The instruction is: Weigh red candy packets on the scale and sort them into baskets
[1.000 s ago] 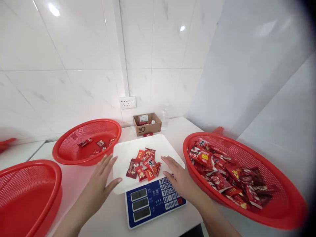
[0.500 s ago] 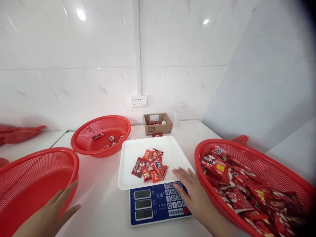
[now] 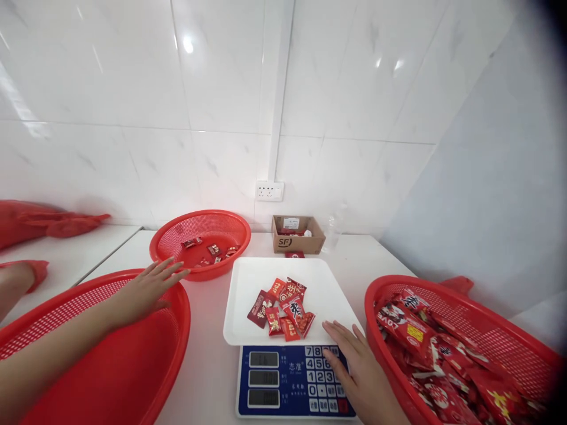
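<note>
My left hand (image 3: 144, 292) is open, its fingers stretched out above the near red basket (image 3: 186, 330), pointing toward a farther red basket (image 3: 241, 260) with several small snack packets. Over the keypad side of the blue digital scale (image 3: 287, 401) rests my open right hand (image 3: 357, 366), its fingertips by the edge of the white tray (image 3: 248, 277). On that tray lies a small heap of red and brown snack packets (image 3: 283, 310). Neither hand holds anything.
A red basket (image 3: 376, 286) full of wrapped snacks (image 3: 443, 354) stands at the right. Behind the scale are an SF cardboard box (image 3: 301, 243) and a clear plastic bottle (image 3: 333, 230). Red bags (image 3: 57, 224) and part of a person's arm (image 3: 13, 286) show at far left.
My left hand has moved forward and right, over the near basket. The view has shifted left. My right hand stays by the scale keypad, and the packets stay on the tray.
</note>
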Available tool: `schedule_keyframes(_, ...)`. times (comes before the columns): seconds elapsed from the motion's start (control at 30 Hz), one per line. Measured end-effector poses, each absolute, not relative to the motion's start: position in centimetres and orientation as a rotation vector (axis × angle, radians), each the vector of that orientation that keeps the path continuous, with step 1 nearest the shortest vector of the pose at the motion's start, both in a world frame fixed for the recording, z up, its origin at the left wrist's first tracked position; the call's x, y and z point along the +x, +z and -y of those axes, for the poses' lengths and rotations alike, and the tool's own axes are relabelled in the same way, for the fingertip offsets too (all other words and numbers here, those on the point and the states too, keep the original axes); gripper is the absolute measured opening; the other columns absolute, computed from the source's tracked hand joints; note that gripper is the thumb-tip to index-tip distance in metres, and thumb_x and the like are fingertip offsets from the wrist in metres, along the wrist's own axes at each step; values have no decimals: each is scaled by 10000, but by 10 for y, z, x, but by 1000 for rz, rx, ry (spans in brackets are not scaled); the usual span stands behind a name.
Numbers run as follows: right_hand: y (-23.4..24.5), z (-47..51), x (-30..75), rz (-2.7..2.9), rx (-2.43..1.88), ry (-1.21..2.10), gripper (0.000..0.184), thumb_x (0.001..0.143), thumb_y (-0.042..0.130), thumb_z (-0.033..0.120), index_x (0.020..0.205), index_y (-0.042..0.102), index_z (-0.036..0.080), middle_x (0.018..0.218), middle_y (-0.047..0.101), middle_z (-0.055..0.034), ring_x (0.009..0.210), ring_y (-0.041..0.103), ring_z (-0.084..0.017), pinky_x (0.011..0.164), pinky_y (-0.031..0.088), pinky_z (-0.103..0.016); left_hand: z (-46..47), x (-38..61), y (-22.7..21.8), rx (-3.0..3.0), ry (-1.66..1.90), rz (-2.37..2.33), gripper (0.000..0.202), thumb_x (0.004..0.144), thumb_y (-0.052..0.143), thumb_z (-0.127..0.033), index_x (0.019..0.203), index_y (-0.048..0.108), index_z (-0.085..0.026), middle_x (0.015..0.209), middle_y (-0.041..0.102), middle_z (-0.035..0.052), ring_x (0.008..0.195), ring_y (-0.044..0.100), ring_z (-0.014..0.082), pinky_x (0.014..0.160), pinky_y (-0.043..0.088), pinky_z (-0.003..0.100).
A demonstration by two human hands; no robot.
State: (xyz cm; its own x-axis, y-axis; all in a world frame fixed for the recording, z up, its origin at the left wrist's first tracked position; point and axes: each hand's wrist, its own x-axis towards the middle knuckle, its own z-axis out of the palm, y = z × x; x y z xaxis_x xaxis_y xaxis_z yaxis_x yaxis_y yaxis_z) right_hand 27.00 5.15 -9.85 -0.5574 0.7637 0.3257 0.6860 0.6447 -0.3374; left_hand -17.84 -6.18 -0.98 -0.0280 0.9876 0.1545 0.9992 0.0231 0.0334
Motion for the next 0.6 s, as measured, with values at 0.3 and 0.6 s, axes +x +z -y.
schedule_keyframes(0.3, -101, -53, 270, 2400, -1134, 193, 418, 888, 437, 405, 1242, 564, 220, 1265, 587, -78, 1209, 506, -261, 1037, 376, -523, 38, -249, -11, -2074, -237, 2490, 450, 690, 623, -442, 1093, 606, -242, 1220, 589, 99, 1136, 514, 313, 962, 340, 414)
schedule_keyframes(0.6, -102, -54, 270, 2421, -1154, 104, 415, 891, 433, 413, 1238, 569, 230, 1263, 589, -69, 1210, 504, -270, 1017, 404, -514, 79, -301, -9, -1434, -1005, 2745, 398, 440, 800, -400, 741, 627, -206, 900, 678, 89, 1024, 564, 354, 921, 377, 450)
